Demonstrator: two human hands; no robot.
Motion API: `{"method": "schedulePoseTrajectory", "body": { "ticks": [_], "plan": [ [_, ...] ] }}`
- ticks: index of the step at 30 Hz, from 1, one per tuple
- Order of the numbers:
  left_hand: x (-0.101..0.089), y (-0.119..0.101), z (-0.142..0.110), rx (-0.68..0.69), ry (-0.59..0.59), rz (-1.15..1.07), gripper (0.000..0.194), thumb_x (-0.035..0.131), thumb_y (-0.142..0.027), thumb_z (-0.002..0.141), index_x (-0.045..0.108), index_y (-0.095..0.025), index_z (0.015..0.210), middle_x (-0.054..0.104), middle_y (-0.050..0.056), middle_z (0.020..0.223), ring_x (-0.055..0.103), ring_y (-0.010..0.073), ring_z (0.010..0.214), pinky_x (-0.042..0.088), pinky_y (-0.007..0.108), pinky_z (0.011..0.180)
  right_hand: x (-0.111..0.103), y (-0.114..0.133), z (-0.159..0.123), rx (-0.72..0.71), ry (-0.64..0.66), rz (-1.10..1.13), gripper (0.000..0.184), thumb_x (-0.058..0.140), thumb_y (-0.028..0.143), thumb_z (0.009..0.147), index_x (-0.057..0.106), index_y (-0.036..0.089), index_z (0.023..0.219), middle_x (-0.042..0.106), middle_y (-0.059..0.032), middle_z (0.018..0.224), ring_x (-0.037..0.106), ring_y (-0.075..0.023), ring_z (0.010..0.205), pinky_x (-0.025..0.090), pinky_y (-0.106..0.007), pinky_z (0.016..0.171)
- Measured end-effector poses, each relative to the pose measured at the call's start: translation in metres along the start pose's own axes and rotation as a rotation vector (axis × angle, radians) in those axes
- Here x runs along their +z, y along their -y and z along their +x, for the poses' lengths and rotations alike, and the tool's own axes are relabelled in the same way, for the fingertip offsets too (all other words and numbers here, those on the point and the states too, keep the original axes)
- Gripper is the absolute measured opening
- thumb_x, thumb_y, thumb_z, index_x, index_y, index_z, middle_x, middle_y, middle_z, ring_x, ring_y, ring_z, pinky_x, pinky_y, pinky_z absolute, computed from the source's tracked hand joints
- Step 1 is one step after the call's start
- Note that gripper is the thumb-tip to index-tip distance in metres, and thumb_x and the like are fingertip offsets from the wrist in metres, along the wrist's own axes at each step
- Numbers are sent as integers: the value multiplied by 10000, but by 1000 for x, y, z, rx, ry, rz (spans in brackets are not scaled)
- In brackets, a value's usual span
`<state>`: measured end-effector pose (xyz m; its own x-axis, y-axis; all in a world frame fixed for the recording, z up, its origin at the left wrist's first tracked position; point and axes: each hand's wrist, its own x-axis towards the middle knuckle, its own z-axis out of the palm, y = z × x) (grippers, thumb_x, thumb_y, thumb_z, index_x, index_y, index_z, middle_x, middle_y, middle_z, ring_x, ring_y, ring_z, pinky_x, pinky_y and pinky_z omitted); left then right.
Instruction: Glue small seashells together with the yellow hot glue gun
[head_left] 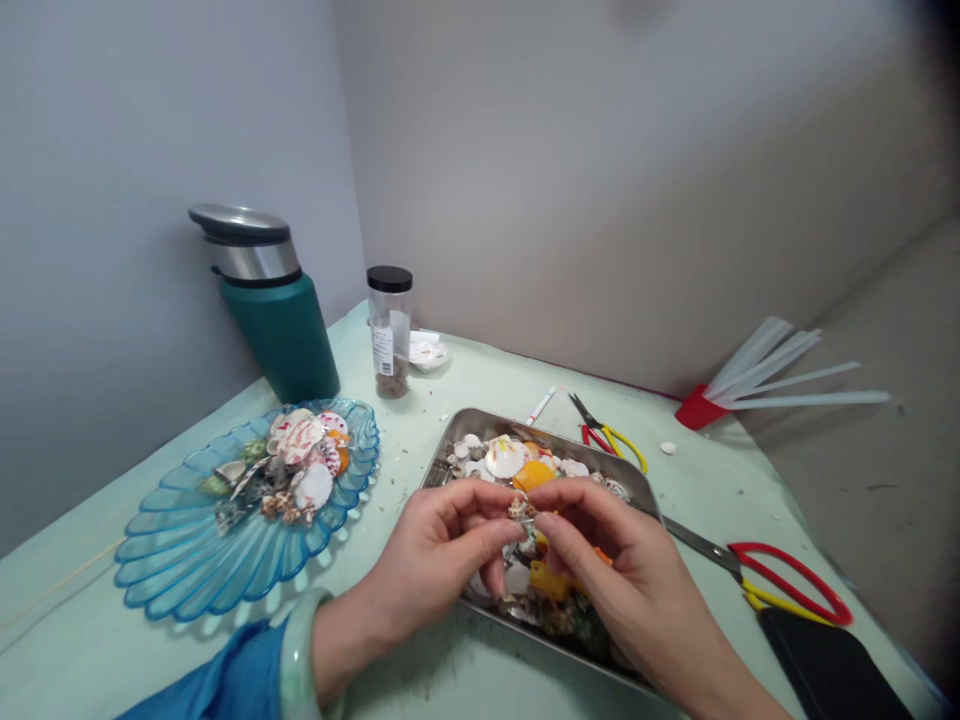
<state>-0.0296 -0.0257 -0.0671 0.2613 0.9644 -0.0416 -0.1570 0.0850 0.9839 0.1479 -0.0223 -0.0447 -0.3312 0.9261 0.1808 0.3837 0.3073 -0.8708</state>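
Note:
Over the metal tray [634, 478], my left hand [439, 545] pinches a small brown-spotted spiral seashell [518, 507] between thumb and fingers. My right hand [626, 560] meets it from the other side, thumb and forefinger closed at the shell; a thin shiny bit shows between the fingertips, too small to name. Below both hands the tray is full of mixed shells, among them a white scallop shell [505, 457] and an orange shell [533, 475]. Part of the contents is hidden behind my hands.
A blue shell-shaped plate [217, 575] carries a cluster of shells at left. Behind stand a green bottle [281, 330] and a black-lidded jar [391, 335]. Small scissors [611, 435], large scissors [795, 585], a black object [832, 665] and a red cup [700, 408] of translucent sticks lie right.

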Motion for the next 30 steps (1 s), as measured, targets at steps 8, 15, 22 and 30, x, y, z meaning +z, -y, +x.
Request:
{"method": "schedulePoseTrajectory", "body": {
  "ticks": [8, 15, 22, 30],
  "plan": [
    [1, -1, 3, -5, -27, -15, 278, 651, -318, 786, 637, -117, 977, 596, -31, 492, 557, 89, 403, 414, 183, 439, 0, 1, 2, -307, -68, -185, 103, 530, 167, 905, 600, 226, 952, 648, 3, 906, 607, -129, 824, 455, -241, 739],
    [1, -4, 4, -3, -14, -32, 324, 672, -357, 767, 631, -118, 982, 591, -32, 559, 563, 84, 422, 434, 187, 441, 2, 1, 3, -313, -78, -216, 115, 521, 142, 900, 596, 219, 942, 653, 5, 885, 612, -125, 804, 454, -237, 726],
    [1, -5, 2, -29, -12, -49, 317, 670, -378, 770, 608, -126, 953, 581, -44, 504, 552, 84, 415, 431, 182, 444, 3, 1, 1, -274, -72, -223, 104, 520, 159, 903, 598, 218, 938, 664, 5, 881, 624, -123, 788, 464, -234, 713],
    [-1, -8, 3, -34, -30, -69, 278, 615, -368, 815, 570, -126, 945, 590, -41, 455, 537, 82, 408, 412, 182, 466, 0, -1, 3, -297, -50, -217, 192, 556, 155, 879, 573, 222, 1058, 631, -17, 948, 597, -124, 692, 491, -250, 634]
  ]
}}
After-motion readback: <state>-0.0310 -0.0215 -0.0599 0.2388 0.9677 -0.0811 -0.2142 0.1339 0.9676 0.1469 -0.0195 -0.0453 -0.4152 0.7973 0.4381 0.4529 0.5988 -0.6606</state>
